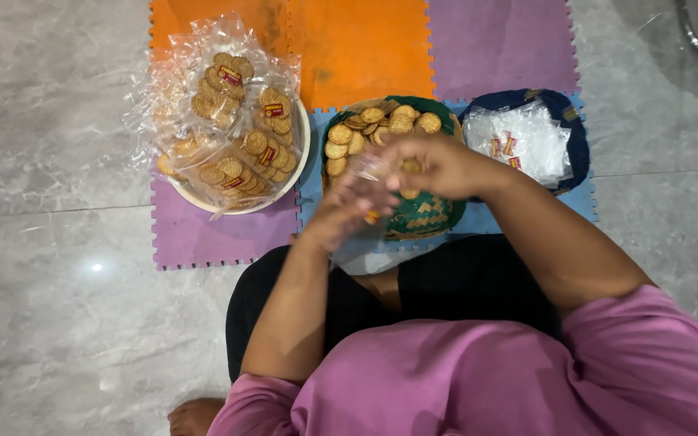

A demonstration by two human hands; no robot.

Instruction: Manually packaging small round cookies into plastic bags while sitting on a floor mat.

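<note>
Left hand [341, 211] holds a clear bag [365, 242] at frame centre, right hand [426, 164] pinches a biscuit [410, 167] above it; blurred hands over the green basket [414, 214] could fumble, likely dropping the biscuit onto the mat [357, 48] or cracking it.

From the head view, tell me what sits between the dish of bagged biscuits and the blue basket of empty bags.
The green basket of loose biscuits, in the head view.
</note>
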